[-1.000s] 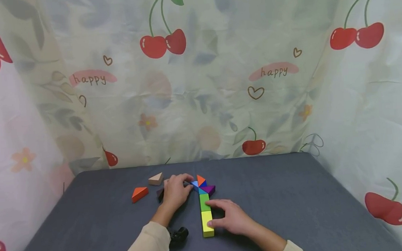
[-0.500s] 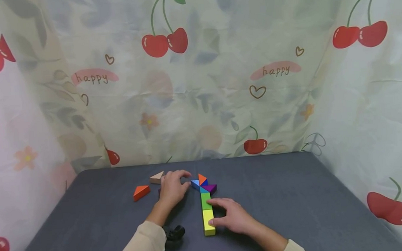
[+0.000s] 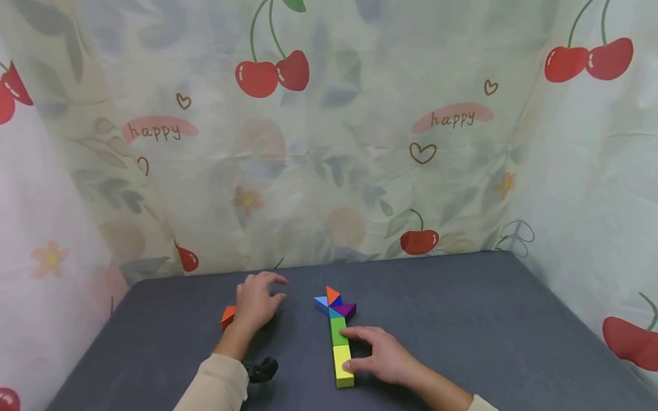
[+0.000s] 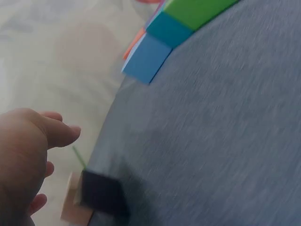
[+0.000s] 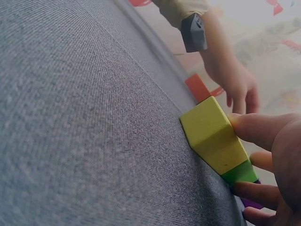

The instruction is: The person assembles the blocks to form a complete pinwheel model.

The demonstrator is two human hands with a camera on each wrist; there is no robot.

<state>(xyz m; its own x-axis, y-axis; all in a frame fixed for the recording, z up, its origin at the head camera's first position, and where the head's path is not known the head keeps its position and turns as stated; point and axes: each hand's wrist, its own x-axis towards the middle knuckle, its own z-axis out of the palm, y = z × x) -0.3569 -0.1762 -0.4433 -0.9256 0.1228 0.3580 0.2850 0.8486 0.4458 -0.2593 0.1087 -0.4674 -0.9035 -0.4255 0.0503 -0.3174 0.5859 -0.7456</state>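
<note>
A yellow block (image 3: pixel 343 361) and a green block (image 3: pixel 339 330) lie end to end on the dark table. At their far end sit small triangular blocks: teal, light blue (image 3: pixel 321 304), dark blue, orange (image 3: pixel 332 296) and purple (image 3: pixel 346 310). My right hand (image 3: pixel 381 355) rests against this row, thumb on the yellow block and forefinger on the green one, fingers loosely extended. To the left, my left hand (image 3: pixel 254 305) hovers with thumb and fingers apart, holding nothing. Below it in the left wrist view are a black block (image 4: pixel 102 192) and a natural wood block (image 4: pixel 77 207).
A red-orange triangular block (image 3: pixel 228 315) lies left of my left hand, partly hidden by it. A black wrist camera (image 3: pixel 262 370) is strapped at the left wrist. A curtain printed with cherries (image 3: pixel 281 170) rises behind the table (image 3: pixel 457 311) and along both sides.
My left hand has drawn away from the triangular blocks, moving left toward the loose blocks, and now covers the wood and black blocks in the head view. My right hand stays in place.
</note>
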